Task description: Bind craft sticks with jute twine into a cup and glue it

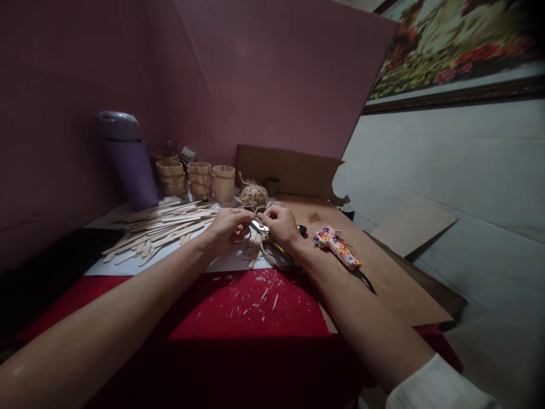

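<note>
My left hand (226,228) and my right hand (280,225) meet fingertip to fingertip above the white sheet (225,262). Both are closed in a pinch on something small that I cannot make out. Right behind them sits a ball of twine (254,197). Under my right hand lie scissors (272,247) with yellow-and-black handles. A heap of wooden craft sticks (159,226) spreads out to the left of my left hand.
Three small stick-built cups (198,179) stand at the back beside a purple flask (128,162). A flower-patterned glue gun (337,246) rests on the cardboard (383,272) to the right. Wood shavings (255,292) litter the red cloth (238,318). Pink walls close the corner.
</note>
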`<state>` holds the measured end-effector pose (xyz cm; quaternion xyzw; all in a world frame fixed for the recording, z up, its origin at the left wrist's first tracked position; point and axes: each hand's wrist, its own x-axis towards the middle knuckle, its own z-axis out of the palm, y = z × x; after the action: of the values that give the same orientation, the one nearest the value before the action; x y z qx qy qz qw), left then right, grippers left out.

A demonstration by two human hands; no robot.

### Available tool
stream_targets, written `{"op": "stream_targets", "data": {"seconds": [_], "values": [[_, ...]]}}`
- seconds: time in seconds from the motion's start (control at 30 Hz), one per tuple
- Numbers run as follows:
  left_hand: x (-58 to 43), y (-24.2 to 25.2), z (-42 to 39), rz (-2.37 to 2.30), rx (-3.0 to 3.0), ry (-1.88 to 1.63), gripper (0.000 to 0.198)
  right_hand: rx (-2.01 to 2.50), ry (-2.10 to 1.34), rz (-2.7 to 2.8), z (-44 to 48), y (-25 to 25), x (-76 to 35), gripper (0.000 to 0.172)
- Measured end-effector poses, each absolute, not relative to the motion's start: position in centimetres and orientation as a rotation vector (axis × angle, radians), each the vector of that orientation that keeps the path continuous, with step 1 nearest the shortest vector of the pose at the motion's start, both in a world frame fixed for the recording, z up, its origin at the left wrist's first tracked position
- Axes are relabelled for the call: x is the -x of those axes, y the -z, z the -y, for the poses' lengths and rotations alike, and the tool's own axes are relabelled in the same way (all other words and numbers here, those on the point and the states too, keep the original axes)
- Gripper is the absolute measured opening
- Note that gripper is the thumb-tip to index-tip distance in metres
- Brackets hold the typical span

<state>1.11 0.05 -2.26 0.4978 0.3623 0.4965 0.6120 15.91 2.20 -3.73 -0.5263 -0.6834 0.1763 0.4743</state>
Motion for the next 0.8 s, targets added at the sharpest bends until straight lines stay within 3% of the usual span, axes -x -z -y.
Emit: {"op": "stream_targets", "data": {"seconds": [0.37,0.5,0.63,0.8], "values": [[-1.1,2.2,-0.1,-0.855,-1.118,-1.174,0.027,1.251,-0.408,1.729,-1.9,3.8,-15.8,0.021],[-1.0,2.0,-0.4,-0.884,-1.022,-1.179,0.029,1.268,-0.146,1.826,-1.2,3.6,-15.8,0.002],[-0.9,1.8,-0.4,-0.861,-0.951,-1.183,0.028,1.136,0.139,1.895,-0.3,3.2,-15.7,0.029],[-0.9,1.6,-0.3,-0.885,-0.905,-1.248,0.024,0.989,0.19,1.943,0.2,2.6,-15.8,0.034]]}}
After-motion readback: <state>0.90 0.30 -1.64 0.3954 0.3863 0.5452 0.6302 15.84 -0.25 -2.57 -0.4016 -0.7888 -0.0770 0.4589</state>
